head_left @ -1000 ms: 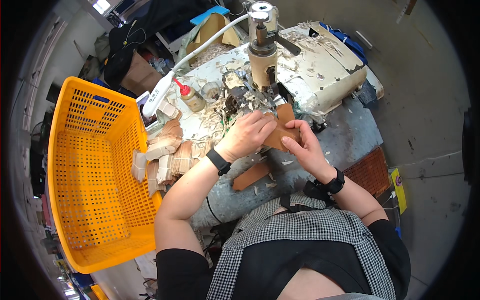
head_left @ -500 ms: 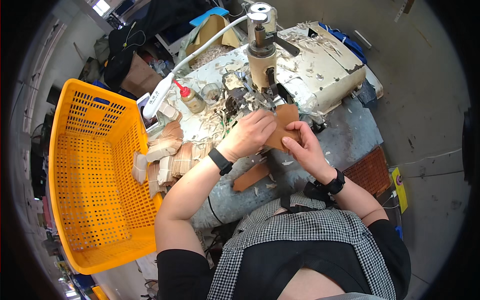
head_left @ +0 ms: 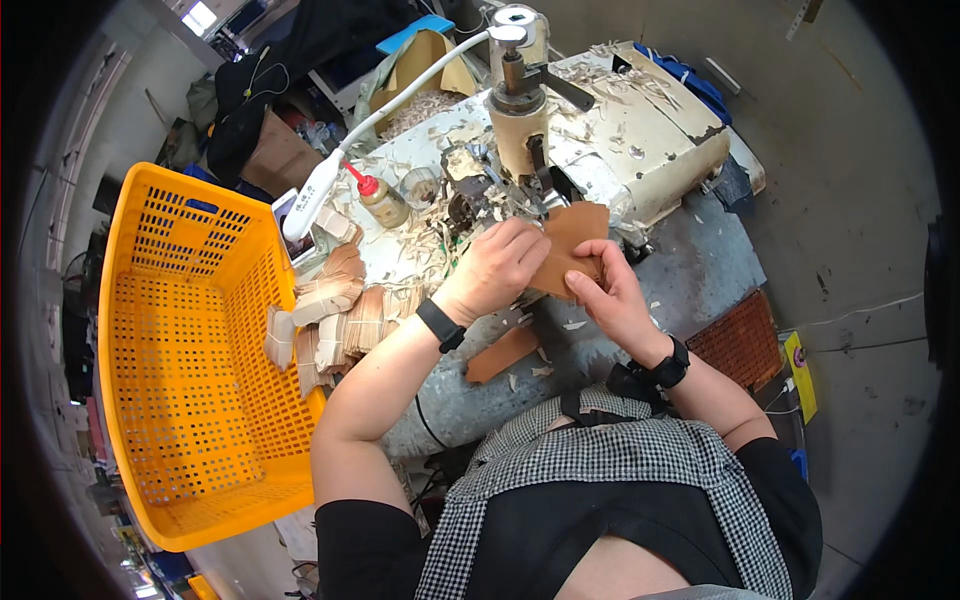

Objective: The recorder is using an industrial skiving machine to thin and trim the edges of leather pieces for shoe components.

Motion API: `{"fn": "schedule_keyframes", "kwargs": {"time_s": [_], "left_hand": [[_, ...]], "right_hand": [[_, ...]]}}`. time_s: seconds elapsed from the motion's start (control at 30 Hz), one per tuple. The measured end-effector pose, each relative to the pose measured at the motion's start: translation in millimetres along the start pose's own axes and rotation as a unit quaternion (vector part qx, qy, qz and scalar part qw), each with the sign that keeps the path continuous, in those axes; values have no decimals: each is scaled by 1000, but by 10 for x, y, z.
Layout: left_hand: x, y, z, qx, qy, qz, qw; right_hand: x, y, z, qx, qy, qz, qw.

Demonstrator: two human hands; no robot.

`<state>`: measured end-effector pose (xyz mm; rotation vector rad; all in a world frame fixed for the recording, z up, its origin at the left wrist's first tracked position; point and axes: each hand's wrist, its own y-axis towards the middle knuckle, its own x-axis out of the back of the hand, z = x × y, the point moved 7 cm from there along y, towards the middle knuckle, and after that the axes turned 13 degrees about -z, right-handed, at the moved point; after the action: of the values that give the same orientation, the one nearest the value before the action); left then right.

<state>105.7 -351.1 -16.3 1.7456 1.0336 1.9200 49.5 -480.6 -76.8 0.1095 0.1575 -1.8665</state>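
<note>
A yellow plastic basket (head_left: 240, 518) with slotted sides fills the left of the frame. A red-capped bottle (head_left: 384, 206) stands just beside a small clear cup (head_left: 419, 188), upper centre-left. A cardboard box (head_left: 284, 155) sits upper left; a yellow tag (head_left: 801, 378) hangs at the right.

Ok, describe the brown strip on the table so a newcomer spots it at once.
From the big yellow basket, go right to the table's grey near edge. The brown strip lies there at a slant, between the left hand and the checked apron. Unlike the wider brown piece in the right hand, it lies loose.
</note>
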Motion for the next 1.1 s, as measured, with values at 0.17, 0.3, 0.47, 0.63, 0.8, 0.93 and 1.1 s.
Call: {"fn": "schedule_keyframes", "kwargs": {"time_s": [0.17, 0.3, 0.47, 0.63, 0.8, 0.93, 1.1], "left_hand": [[7, -8, -1, 11, -47, 11, 999], [39, 31, -30, 2, -54, 5, 999], [-7, 4, 14, 4, -19, 9, 1000], [51, 14, -5, 27, -68, 1, 997], [-23, 35, 23, 16, -36, 10, 999], [28, -8, -3, 28, -51, 8, 998], [-8, -29, 18, 12, -37, 15, 999]], "right_hand": [[32, -15, -9, -9, -31, 2, 999], [17, -32, 0, -21, -21, 1, 1000], [0, -17, 14, -28, 16, 3, 999], [-13, -22, 24, 11, 13, 3, 1000], [32, -12, 38, -31, 6, -18, 999], [11, -36, 45, -44, 8, -6, 999], [4, -41, 61, -39, 9, -13, 999]]}}
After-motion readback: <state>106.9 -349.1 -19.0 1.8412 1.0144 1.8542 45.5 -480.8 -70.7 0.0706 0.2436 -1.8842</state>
